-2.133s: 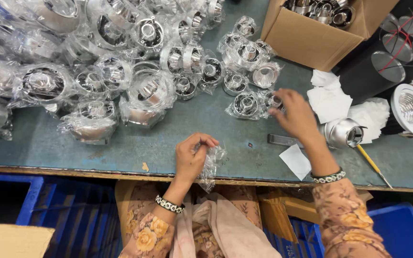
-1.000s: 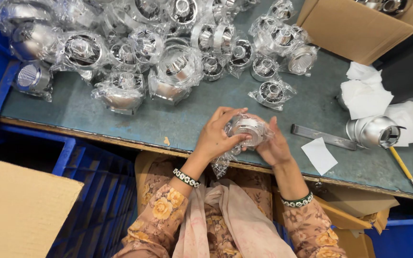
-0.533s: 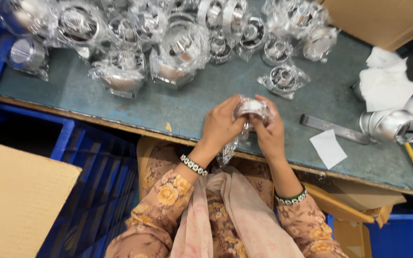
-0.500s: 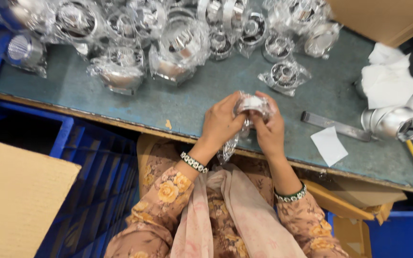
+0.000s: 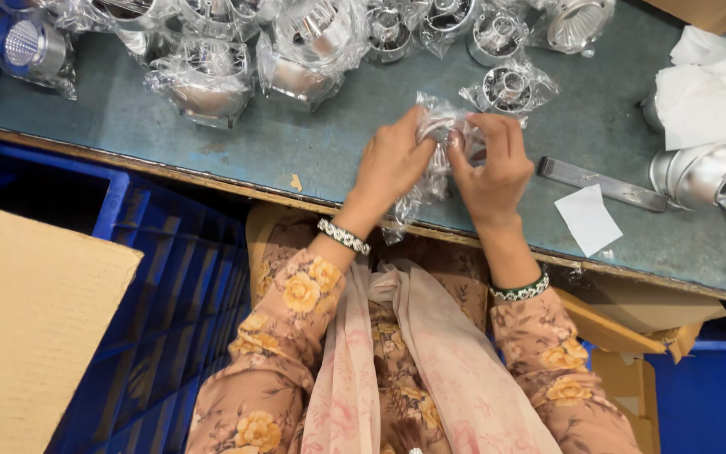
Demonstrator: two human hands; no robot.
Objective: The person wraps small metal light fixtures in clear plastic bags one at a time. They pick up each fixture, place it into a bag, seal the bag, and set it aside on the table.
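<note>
Small silver metal fitting in clear crinkled plastic bag (image 5: 445,134): your left hand (image 5: 391,164) and right hand (image 5: 495,164) grip it, fingers curled, above the desk's (image 5: 296,147) near edge.

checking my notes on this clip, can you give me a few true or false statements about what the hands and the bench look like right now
1. Both hands hold one shiny metal part in a clear plastic bag: the left hand, the right hand, the bagged part. True.
2. The hands work over a red bench. False: the bench has a worn blue-green top.
3. A flat metal strip lies on the bench to the right of the hands. True.
4. The bagged metal parts at the far side of the bench are packed in a box. False: they lie loose on the bench.
5. A small white paper square lies near the front edge of the bench. True.
</note>
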